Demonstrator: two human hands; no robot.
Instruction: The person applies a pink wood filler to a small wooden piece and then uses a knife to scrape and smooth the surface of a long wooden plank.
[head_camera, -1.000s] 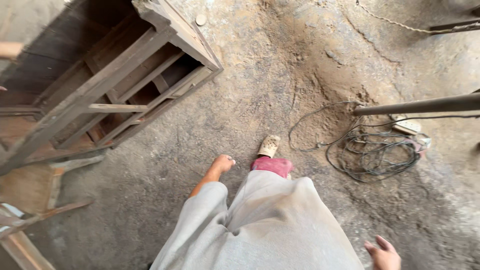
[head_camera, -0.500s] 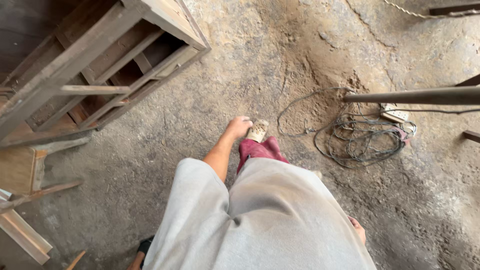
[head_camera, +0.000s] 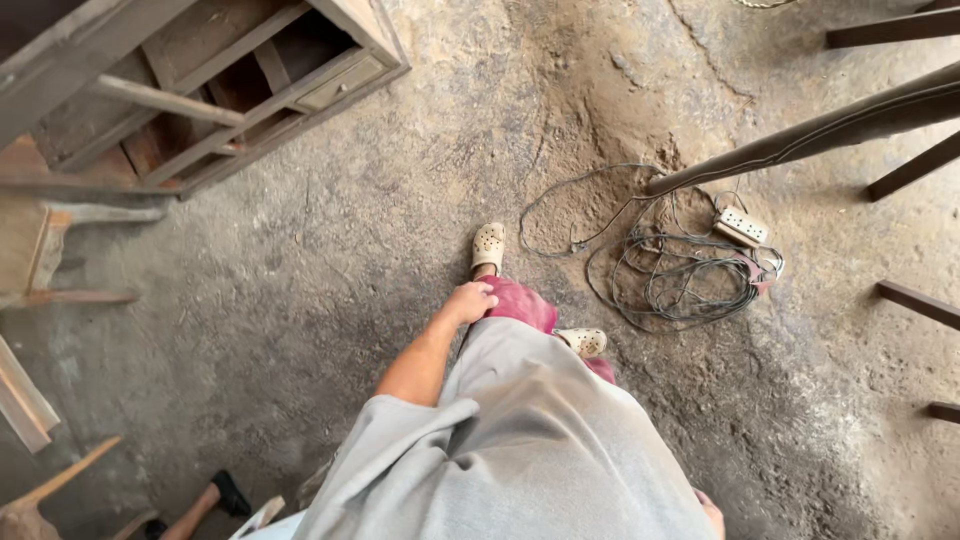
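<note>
The left hand (head_camera: 470, 302) hangs loosely curled and empty beside the dark red trousers (head_camera: 520, 305), while only a sliver of the right hand (head_camera: 711, 512) shows at the grey shirt's (head_camera: 520, 450) edge, its grip impossible to tell. Ahead right, a tangled grey cable (head_camera: 665, 275) with a white socket strip (head_camera: 741, 227) lies near the cream perforated sandals (head_camera: 488, 246), under a slanting dark wooden beam (head_camera: 800, 140). An unfinished wooden cabinet frame (head_camera: 200, 90) blocks the upper left, leaving bare dusty floor (head_camera: 330, 270) between.
</note>
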